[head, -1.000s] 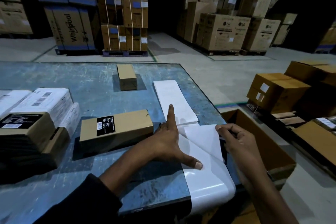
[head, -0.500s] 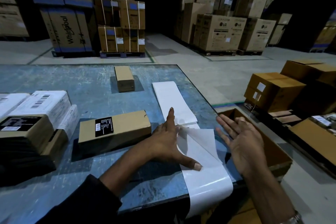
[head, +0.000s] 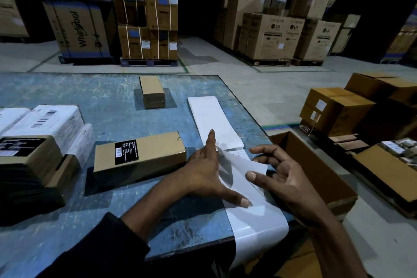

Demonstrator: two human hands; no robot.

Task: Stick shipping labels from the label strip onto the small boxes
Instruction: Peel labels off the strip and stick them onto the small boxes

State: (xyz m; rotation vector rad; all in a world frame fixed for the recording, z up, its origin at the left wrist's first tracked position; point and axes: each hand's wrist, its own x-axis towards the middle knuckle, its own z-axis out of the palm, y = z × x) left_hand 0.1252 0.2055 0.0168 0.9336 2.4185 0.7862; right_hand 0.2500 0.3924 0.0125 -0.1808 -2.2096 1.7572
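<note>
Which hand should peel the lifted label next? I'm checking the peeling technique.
Right hand: its thumb and fingers sit at the label's raised edge. The left hand is spread flat, pressing the strip down.

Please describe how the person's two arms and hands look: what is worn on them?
The left hand is bare; a dark sleeve is pushed up the forearm. The right hand and forearm are bare, with no sleeve visible. No gloves or rings are visible.
</note>
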